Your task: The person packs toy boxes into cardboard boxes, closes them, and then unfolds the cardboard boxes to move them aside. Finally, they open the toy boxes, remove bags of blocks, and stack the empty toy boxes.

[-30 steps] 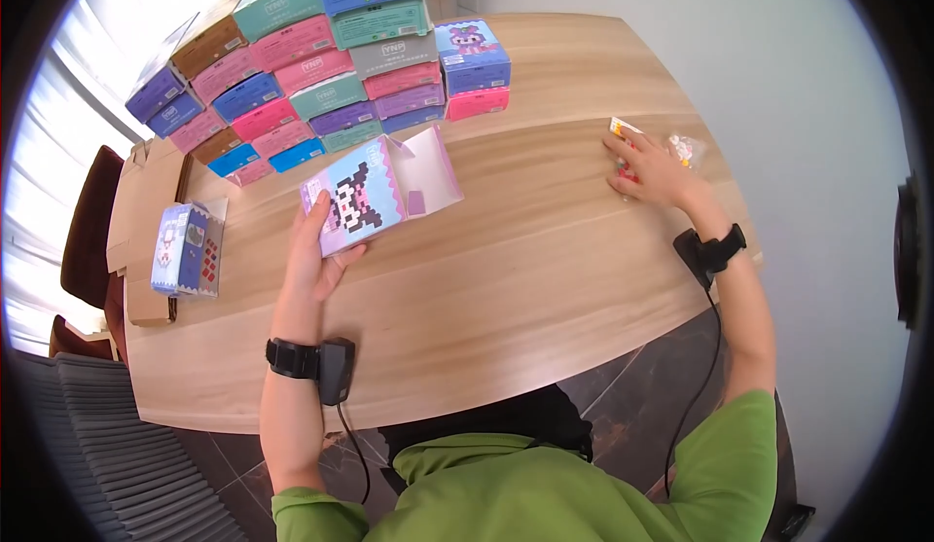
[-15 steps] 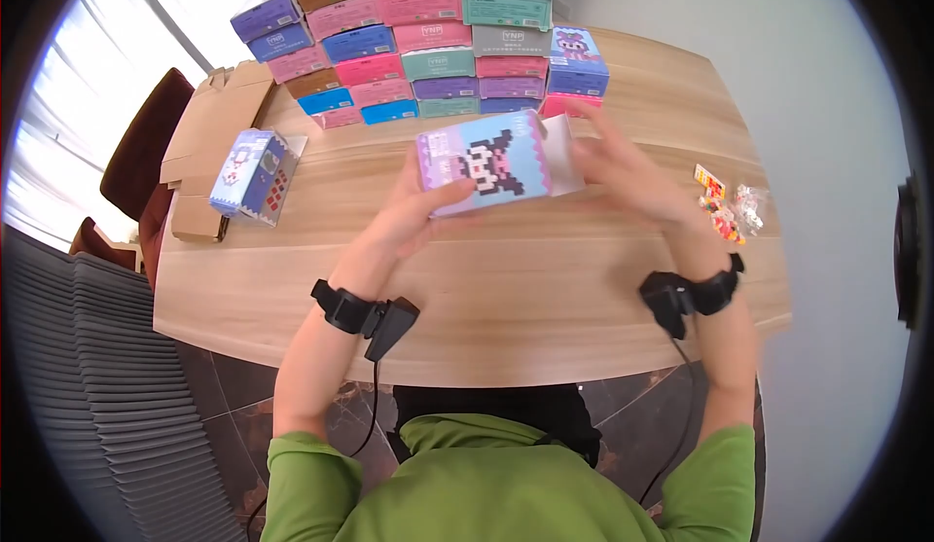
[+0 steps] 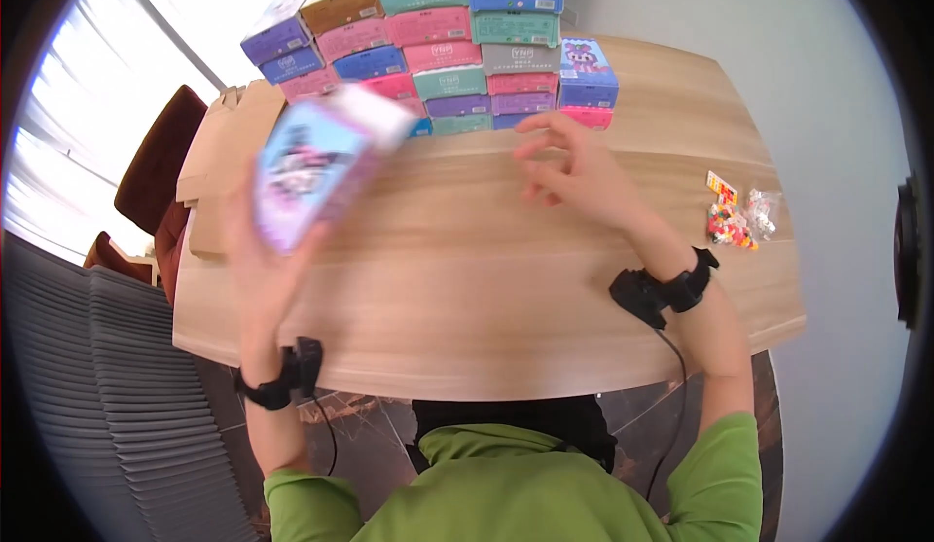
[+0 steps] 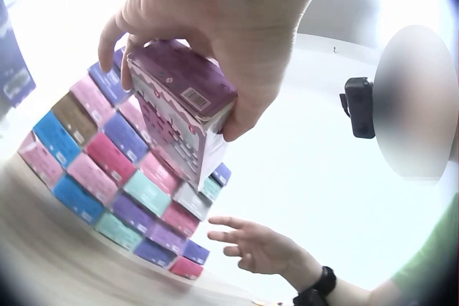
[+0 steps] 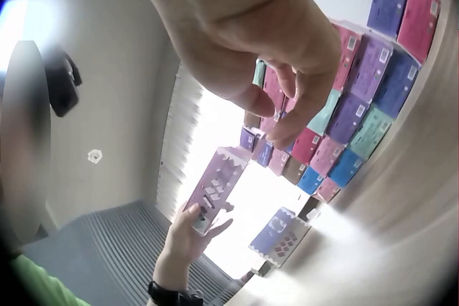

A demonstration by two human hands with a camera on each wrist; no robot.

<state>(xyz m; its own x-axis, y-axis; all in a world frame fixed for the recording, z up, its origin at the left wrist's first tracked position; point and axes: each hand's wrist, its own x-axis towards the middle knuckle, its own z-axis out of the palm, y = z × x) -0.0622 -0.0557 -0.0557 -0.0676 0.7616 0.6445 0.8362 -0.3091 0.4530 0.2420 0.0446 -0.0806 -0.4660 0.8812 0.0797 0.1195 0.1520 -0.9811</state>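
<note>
Tilted and blurred, a purple and light-blue box [image 3: 306, 172] with a pixel-style character is held above the left part of the table by the left hand [image 3: 268, 265]. A white part sticks out at its upper end. In the left wrist view the left hand [image 4: 222, 26] grips the box [image 4: 172, 105] between thumb and fingers, its purple barcode end facing the camera. The right hand [image 3: 584, 177] hovers over the table's middle, fingers loosely bent and holding nothing; the right wrist view shows that hand [image 5: 265, 40] empty too.
Stacked coloured boxes [image 3: 448, 82] line the table's back. Flattened cardboard [image 3: 229, 143] lies at the left; a blue box [image 5: 280, 234] stands there in the right wrist view. At the right are colourful small pieces [image 3: 728, 227], a card [image 3: 721, 188] and a clear bag [image 3: 762, 213].
The left hand has carried the box leftward from the table's middle and tilted it. The right hand left the small pieces, came to the box's open end, and is now apart from it.
</note>
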